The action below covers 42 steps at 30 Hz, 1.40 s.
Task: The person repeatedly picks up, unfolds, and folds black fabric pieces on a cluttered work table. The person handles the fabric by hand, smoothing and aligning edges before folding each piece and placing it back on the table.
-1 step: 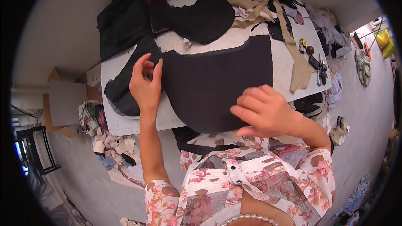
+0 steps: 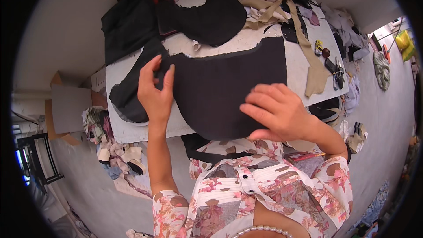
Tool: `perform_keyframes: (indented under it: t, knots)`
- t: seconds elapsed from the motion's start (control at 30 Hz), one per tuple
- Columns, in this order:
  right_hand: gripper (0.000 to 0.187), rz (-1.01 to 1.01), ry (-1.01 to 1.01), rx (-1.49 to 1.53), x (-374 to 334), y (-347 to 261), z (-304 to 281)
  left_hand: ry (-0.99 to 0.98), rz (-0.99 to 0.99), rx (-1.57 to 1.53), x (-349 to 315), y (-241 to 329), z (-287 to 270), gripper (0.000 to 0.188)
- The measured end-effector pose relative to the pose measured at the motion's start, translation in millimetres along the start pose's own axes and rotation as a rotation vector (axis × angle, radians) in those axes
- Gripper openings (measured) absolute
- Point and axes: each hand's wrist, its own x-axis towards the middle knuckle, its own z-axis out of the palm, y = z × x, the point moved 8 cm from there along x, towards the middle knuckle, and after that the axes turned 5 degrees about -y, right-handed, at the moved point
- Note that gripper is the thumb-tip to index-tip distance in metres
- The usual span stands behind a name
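Observation:
A black cut fabric piece [image 2: 220, 92] with a rounded near edge and a scooped far edge lies flat on the white table [image 2: 128, 132]. At its upper left corner is my left hand [image 2: 155, 92], thumb and fingers apart, holding nothing. My right hand [image 2: 277, 112] hovers over or rests on the piece's lower right part; contact cannot be told. Its fingers are slightly bent, with the thumb apart. Left of the piece, partly behind my left hand, lies another curved black fabric piece [image 2: 128, 99].
More black fabric [image 2: 211, 20] lies at the far side, with a black stack [image 2: 131, 28] at far left. Beige strips [image 2: 315, 79] run down the right. Near them are a toy car [image 2: 318, 46] and scissors [image 2: 338, 70]. Cloth scraps [image 2: 119, 152] pile beside the table's left edge.
My left hand has shifted slightly to the right. My right hand has moved a little up and left, its fingers rising slightly. The fabric piece looks unmoved.

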Motion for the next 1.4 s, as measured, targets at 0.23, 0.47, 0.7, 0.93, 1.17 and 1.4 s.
perform_keyframes:
  t: [0.23,0.47,0.7,0.93,1.17,1.4]
  knots:
    - [0.075,0.276,-0.231,-0.087,0,58,44,-0.603,0.357,0.228,-35,51,60,0.06]
    - [0.074,0.426,-0.229,-0.073,-17,80,51,-0.635,0.339,0.32,-40,41,72,0.066]
    - [0.072,0.415,-0.265,-0.109,-14,77,49,-0.596,0.336,0.24,-39,40,66,0.067]
    - [0.033,0.113,0.16,-0.01,90,18,-10,0.012,0.179,-0.155,-52,-2,-19,0.031]
    - [0.013,-0.058,-0.208,0.405,237,-38,118,0.472,-0.247,0.077,-97,-131,-117,0.007]
    - [0.036,0.119,-0.393,0.042,326,-24,258,0.416,-0.237,0.268,-122,-167,-126,0.011]
